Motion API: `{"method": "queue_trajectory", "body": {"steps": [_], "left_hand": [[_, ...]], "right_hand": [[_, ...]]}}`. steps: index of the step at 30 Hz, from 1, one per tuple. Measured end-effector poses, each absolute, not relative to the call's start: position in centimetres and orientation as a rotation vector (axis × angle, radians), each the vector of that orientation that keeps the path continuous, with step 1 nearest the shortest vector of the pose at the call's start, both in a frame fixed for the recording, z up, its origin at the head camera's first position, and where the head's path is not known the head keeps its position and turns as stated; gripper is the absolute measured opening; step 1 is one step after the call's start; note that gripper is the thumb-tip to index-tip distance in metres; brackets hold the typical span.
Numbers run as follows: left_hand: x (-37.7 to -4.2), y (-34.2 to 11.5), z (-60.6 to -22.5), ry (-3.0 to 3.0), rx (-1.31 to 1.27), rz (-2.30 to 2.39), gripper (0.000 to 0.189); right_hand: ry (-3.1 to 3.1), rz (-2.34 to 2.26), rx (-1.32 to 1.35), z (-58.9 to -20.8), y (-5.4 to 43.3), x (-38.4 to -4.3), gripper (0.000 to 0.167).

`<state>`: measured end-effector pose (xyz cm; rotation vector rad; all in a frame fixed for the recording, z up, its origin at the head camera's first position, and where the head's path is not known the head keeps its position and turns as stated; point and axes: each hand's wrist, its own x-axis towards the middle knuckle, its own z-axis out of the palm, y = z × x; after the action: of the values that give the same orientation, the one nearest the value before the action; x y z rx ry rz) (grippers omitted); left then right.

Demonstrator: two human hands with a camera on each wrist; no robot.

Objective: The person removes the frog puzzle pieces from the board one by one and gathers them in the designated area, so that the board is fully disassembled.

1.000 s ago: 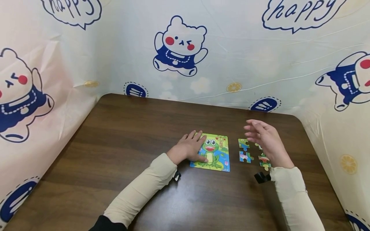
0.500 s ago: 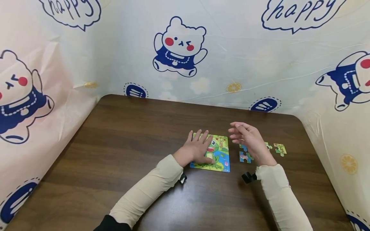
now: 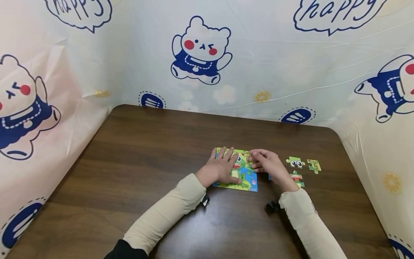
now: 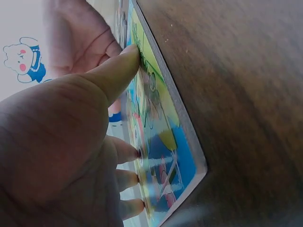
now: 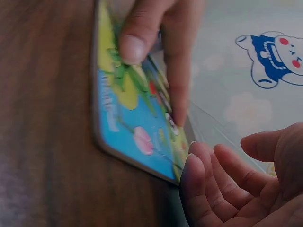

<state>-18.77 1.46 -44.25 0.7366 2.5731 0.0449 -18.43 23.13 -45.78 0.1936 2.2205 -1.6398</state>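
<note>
A square board with a frog picture point(image 3: 250, 176) lies on the table. My left hand point(image 3: 220, 171) rests on its left part with fingers spread, covering some of the frog. In the left wrist view, the left thumb and fingertips touch the glossy picture point(image 4: 161, 137). My right hand point(image 3: 268, 163) is at the board's right edge, its fingertips overlapping the upper right corner. Its fingers bend loosely with nothing between them in the right wrist view, where the right hand point(image 5: 236, 184) is beside the board's edge point(image 5: 137, 165).
Right of the right hand lie loose jigsaw pieces: one with frog eyes point(image 3: 295, 162), a green corner piece point(image 3: 313, 166) and one with a red mouth point(image 3: 297, 178). A blue piece point(image 3: 270, 177) is mostly hidden behind the right hand. A printed cloth point(image 3: 200, 97) stands behind the table.
My right hand has moved left from above the loose pieces to the board's edge, uncovering pieces on the right. My left hand has shifted slightly right over the frog picture.
</note>
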Motion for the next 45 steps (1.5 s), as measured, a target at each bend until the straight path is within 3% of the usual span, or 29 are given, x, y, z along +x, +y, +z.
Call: {"method": "queue_trajectory", "body": {"steps": [27, 37, 45], "left_hand": [[-18.79, 1.48, -44.3, 2.58, 0.706, 0.068, 0.101], [-18.88, 1.51, -44.66, 2.572, 0.712, 0.094, 0.101], [-18.92, 1.41, -44.66, 2.565, 0.716, 0.093, 0.1]], "right_hand": [[2.632, -1.193, -0.059, -45.54, 22.28, -17.7, 0.029], [2.618, -1.227, -0.112, -45.68, 22.14, -17.5, 0.031], [2.36, -1.561, 0.024, -45.69, 22.73, -17.89, 0.037]]}}
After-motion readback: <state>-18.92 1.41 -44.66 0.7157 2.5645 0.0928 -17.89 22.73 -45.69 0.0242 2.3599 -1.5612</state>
